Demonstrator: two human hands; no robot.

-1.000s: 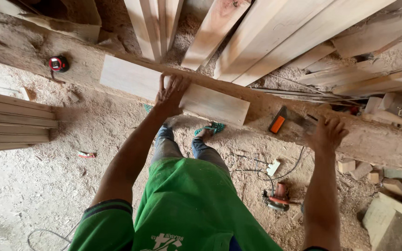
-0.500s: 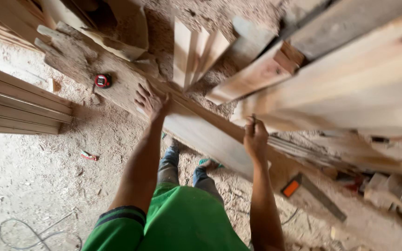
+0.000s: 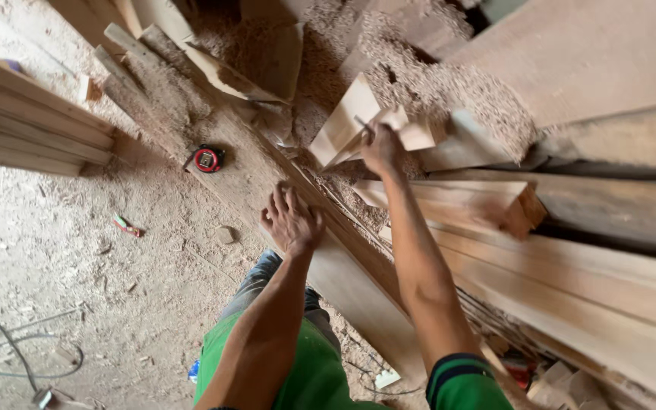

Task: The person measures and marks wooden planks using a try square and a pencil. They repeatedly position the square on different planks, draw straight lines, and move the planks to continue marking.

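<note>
The view has swung left along the woodpile in the last second: the orange-handled saw and the offcuts that lay off to the right are gone from sight, and the red tape measure (image 3: 208,159), earlier far to the left, now sits close above the left hand (image 3: 291,220). That hand was pressing on a pale board laid across the rough beam (image 3: 248,178); it now lies flat, fingers spread and open, on the same long beam further along, with the board's edge running just beside and below it. The bigger change is the right hand (image 3: 383,148). A second ago it rested open on the beam well to the right; half a second ago it had come in near the left one; now it is stretched up past the beam into the sawdust-strewn heap, closed round a thin dark stick, probably a pencil (image 3: 364,125), though it is too small to be sure. It sits against a cluster of short pale blocks (image 3: 343,125) leaning on each other. So the work seems to have shifted from steadying the board to those blocks, the left hand merely bracing. Stacked planks (image 3: 32,125) lie at far left, longer planks (image 3: 586,266) at right.
</note>
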